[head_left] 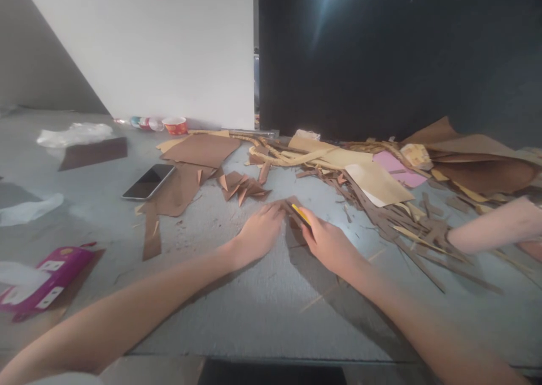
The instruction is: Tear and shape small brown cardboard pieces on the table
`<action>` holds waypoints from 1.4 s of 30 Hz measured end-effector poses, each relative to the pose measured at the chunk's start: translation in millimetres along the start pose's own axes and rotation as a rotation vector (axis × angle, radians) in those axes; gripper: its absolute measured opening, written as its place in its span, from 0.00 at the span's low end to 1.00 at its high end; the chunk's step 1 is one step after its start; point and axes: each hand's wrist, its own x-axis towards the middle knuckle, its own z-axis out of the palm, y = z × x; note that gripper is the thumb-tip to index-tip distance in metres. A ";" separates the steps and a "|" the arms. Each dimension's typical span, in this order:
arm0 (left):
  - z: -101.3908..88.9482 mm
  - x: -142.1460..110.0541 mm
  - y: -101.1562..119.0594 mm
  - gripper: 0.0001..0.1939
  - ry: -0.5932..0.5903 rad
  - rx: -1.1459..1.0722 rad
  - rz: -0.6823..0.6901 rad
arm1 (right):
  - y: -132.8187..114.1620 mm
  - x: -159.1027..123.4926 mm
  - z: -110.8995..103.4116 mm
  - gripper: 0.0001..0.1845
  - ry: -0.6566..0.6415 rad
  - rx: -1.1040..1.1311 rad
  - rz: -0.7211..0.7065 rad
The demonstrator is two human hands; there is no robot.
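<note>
Two bare hands at work over a grey tabletop (237, 323), as seen by an onlooker. The left hand (263, 228) is narrow, its fingers laid together on a small brown piece (290, 200); whether they pinch it or only press it down, I cannot tell. The piece lies at the left fingertips, between the two hands and partly hidden by them. The right hand (324, 235), just beside the left, is closed around a yellow-and-black cutter (301, 215), whose front end points toward the piece; contact of the tip cannot be made out. Beyond the left hand, and near it, stands a cluster of folded brown pieces (241, 188). Farther to that hand's left, a phone (149, 182) overlaps a brown sheet (180, 188); left of its forearm lies a purple tissue pack (70, 266). To the right of the right hand spreads a heap of brown strips (383, 221), with another person's forearm (495, 227) reaching to its far side.
</note>
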 end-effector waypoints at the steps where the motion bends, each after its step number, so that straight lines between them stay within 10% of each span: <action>1: 1.1 0.9 -3.3 0.23 0.015 -0.026 -0.001 | -3.1 -0.7 0.6 0.25 -0.021 -0.026 -0.005; 42: 0.9 10.3 -27.0 0.20 0.013 -0.093 0.098 | -11.0 -12.5 -32.6 0.29 -0.053 -0.098 0.025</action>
